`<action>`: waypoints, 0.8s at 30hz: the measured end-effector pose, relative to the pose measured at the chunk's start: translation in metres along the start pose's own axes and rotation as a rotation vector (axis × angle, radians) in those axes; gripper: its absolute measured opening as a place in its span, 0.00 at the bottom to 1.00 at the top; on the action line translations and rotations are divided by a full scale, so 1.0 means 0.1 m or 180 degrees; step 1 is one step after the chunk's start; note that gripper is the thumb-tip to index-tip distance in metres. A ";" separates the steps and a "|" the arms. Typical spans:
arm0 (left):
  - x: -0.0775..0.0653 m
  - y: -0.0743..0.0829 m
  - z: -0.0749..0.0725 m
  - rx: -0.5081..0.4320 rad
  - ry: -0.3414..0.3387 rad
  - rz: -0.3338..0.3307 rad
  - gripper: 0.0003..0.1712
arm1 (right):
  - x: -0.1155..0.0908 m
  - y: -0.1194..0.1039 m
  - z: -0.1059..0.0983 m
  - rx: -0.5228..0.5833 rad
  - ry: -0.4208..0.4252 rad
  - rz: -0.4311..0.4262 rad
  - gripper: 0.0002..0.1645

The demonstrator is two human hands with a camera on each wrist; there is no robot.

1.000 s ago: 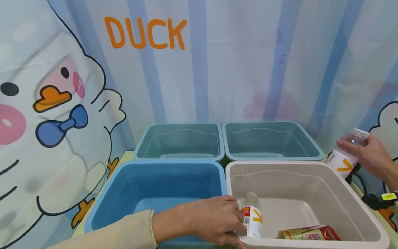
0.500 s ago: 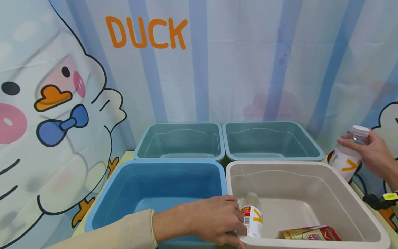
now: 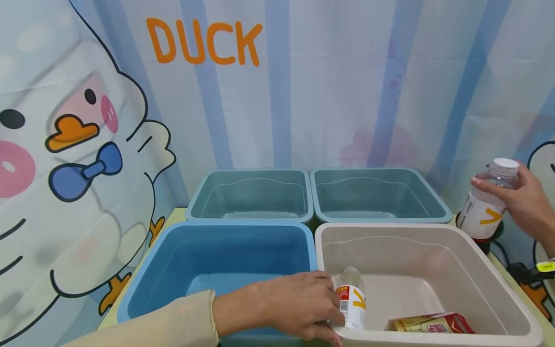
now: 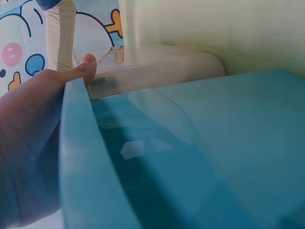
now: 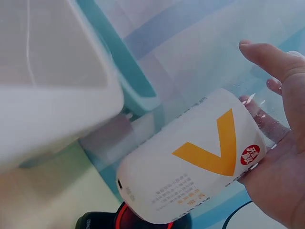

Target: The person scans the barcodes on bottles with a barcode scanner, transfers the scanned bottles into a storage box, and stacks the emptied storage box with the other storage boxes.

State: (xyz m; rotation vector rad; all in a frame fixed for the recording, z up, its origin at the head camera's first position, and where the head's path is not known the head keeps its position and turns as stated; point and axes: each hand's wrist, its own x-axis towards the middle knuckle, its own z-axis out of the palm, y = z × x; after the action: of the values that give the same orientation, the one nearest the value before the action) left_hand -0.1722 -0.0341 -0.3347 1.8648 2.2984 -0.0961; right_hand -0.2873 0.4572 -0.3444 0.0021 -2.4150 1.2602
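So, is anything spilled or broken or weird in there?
No, nothing stands out. I see no spills, and the bottle in the beige bin, the red-gold packet and the other bottle in the right hand look undamaged where they show.

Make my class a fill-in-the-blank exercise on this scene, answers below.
The right hand holds a bottle bearing a yellow letter ____.
The front-left bin is coloured ____.
The orange word on the curtain reads ____.
In the beige bin, a red-and-gold packet lies to the ____ of another bottle.

Answers: V; blue; DUCK; right
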 end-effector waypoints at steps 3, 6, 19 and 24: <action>0.00 0.00 -0.01 0.0003 -0.0015 -0.0015 0.24 | 0.02 -0.10 -0.01 -0.0028 0.0066 0.0052 0.44; 0.01 0.00 -0.01 0.0011 -0.0020 -0.0020 0.24 | 0.03 -0.19 0.00 -0.0086 0.0041 0.0009 0.47; 0.01 0.00 -0.01 0.0044 0.0011 0.0019 0.24 | 0.05 -0.75 0.14 -0.0400 -0.0225 -0.0387 0.48; 0.01 0.00 -0.01 0.0056 0.0023 0.0030 0.23 | 0.04 -1.03 0.26 -0.0676 -0.0399 -0.0509 0.54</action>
State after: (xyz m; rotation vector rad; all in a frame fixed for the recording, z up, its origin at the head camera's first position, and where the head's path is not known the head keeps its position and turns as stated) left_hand -0.1728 -0.0334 -0.3341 1.8873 2.3005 -0.1088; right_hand -0.2812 0.3772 -0.2753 0.2145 -2.5863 0.9552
